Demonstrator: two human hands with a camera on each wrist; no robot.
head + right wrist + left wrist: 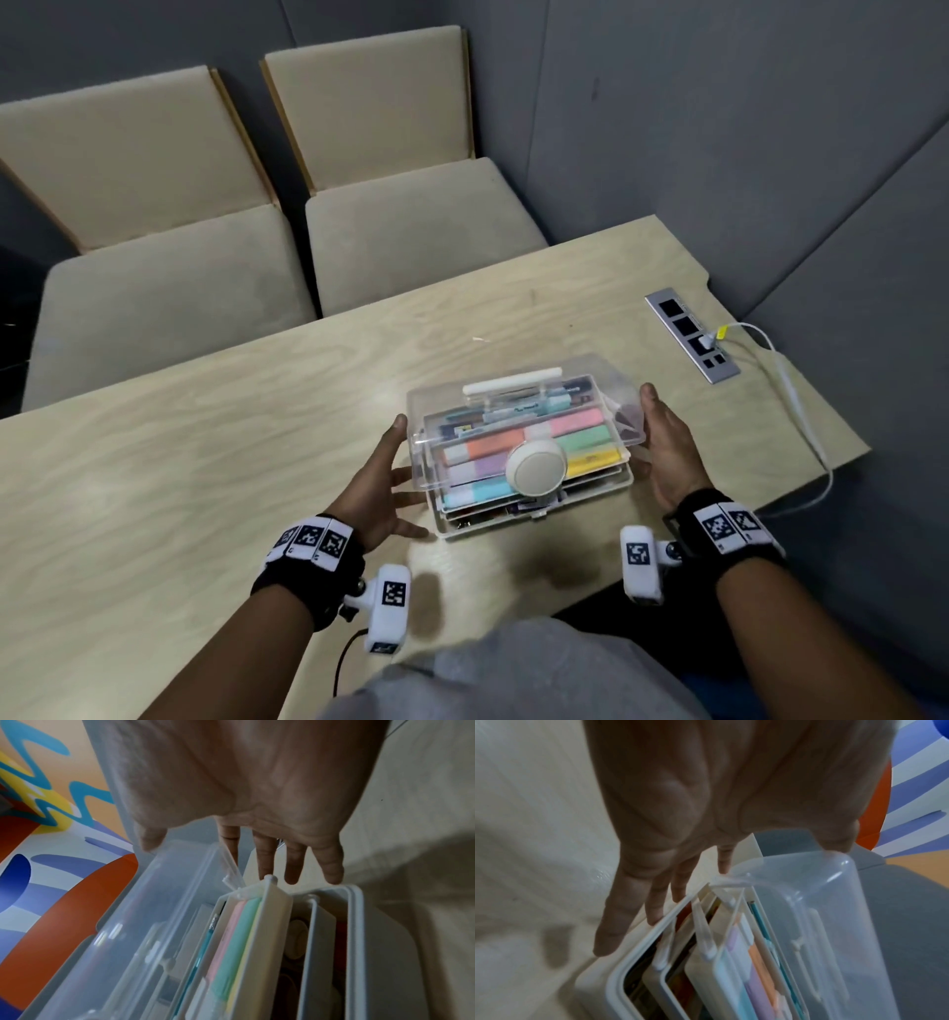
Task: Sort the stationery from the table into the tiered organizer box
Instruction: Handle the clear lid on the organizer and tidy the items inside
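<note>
The tiered organizer box [539,520] stands on the wooden table, its trays folded in under a clear lid [606,375] that is lowered over them. Pastel highlighters [493,447] fill the upper tray, behind a round cream latch [534,468]. My left hand [405,478] flanks the box's left end, thumb on the lid corner, straight fingers along the base. My right hand [657,437] flanks the right end, thumb on the lid. In the wrist views the left hand [706,862] and right hand [231,845] show straight fingers beside the lid [834,923] and the tray rims [356,923].
A socket panel [690,334] with a plugged-in white cable [791,390] sits at the table's right end. Two beige chairs [411,236] stand beyond the far edge. The near table edge runs just in front of my lap [513,668].
</note>
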